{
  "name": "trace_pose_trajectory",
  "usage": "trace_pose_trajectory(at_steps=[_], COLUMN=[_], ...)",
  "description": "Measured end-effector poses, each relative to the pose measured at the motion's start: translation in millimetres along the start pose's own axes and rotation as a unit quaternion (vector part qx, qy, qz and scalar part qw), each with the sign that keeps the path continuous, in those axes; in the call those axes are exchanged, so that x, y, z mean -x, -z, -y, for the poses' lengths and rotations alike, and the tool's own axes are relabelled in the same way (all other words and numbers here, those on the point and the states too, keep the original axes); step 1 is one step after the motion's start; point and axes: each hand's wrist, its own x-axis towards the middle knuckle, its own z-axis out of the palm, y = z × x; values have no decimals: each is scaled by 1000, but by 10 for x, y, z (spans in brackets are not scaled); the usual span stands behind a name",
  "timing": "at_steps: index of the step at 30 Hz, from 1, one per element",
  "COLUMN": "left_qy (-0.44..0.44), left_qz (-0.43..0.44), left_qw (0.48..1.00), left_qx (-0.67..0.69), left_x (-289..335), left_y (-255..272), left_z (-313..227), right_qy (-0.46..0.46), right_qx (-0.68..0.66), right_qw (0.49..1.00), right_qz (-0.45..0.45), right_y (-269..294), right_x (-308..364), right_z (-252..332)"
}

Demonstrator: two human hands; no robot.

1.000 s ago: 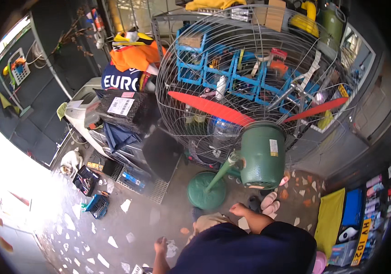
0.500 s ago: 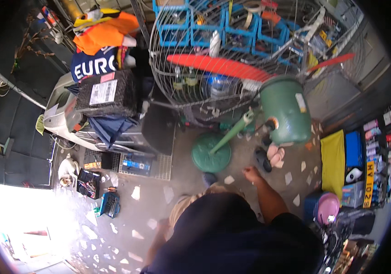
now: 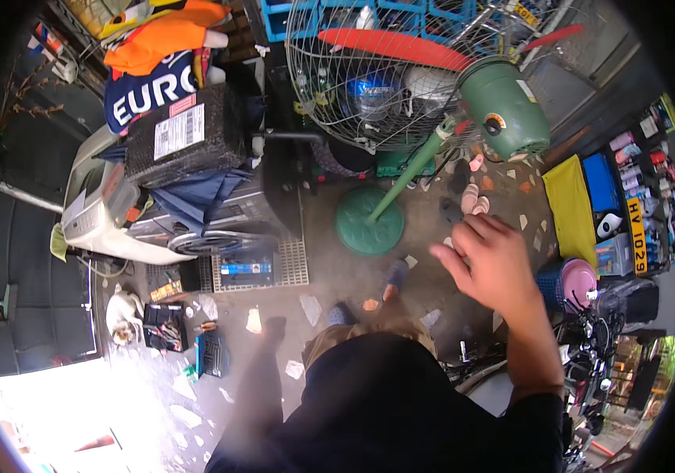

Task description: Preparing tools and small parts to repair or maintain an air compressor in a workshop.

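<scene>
My right hand (image 3: 489, 264) is raised to the right of my body, thumb apart from its bent fingers, and nothing shows in its grasp. On the left, my left hand (image 3: 273, 335) hangs over the floor; glare and blur hide its fingers. Ahead stands a large pedestal fan, with a round green base (image 3: 370, 222), a slanted green pole (image 3: 418, 167) and a green motor housing (image 3: 503, 110). Red blades (image 3: 392, 47) show through its wire guard. Of the fan's parts, the motor housing is nearest my right hand, but the two are apart.
A black-wrapped parcel (image 3: 187, 132) sits on stacked goods at left. On the floor are open toolboxes (image 3: 165, 327), a white animal (image 3: 123, 314) and pink slippers (image 3: 473, 199). A yellow panel (image 3: 570, 206), a pink basin (image 3: 578, 282) and a motorcycle (image 3: 589, 347) stand at right.
My right hand has risen from low beside my body and looks larger. My left hand has swung forward. The fan sits higher in the picture as the view has shifted.
</scene>
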Motion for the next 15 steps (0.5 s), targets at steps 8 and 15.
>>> trace_pose_trajectory(at_steps=[8,15], left_qy=[3,-70], left_qz=[157,142], left_qw=[964,963], left_qx=[-216,-218], left_x=[294,218], left_y=[-606,-500], left_z=[-1,-274], right_qy=[120,266], right_qx=[36,166], right_qw=[981,937], right_qz=[-145,-153], right_y=[1425,1665], right_x=[10,176], right_z=[1456,1014])
